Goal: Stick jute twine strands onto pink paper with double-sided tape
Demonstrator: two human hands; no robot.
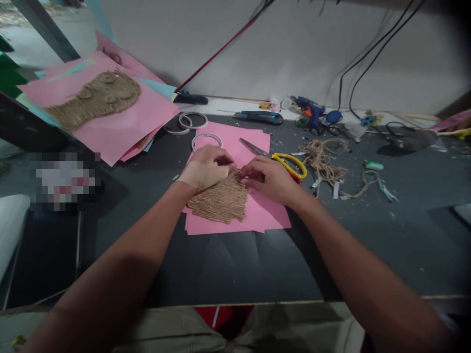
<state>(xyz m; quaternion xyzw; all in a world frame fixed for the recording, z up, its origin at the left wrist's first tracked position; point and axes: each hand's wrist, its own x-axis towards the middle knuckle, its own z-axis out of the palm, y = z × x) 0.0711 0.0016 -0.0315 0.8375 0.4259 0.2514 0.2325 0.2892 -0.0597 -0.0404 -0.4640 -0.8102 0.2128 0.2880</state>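
Pressing along the top of a twine panel (219,202), both hands work close together on a pink sheet (274,218) lying on the dark surface (221,267). The panel, made of tight horizontal rows of jute, lies flat near the middle of the sheet, with a ragged lower edge and its upper end partly hidden under the hands.

The left hand (208,169), with a beige bandage (195,176) across its back and wrist, curves over the panel's upper left part. The right hand (270,179) comes in from the other side, its fingertips (245,177) touching the top rows. Neither grip looks fully released: both are curled on the jute, but this view cannot show whether either is pinching strands or only pressing them down.

Just beyond the right hand, yellow-handled scissors (289,165) lie at the sheet's edge, their steel blades resting on the pink. A white hoop (206,141) sits beside the left fingers, with two more hoops (186,120) farther back. A loose jute coil (324,162) sprawls among scraps to the right, near a blue glue gun (312,110). At upper left, stacked pink sheets (147,120) carry a larger jute piece (97,98) topped with coiled rounds.
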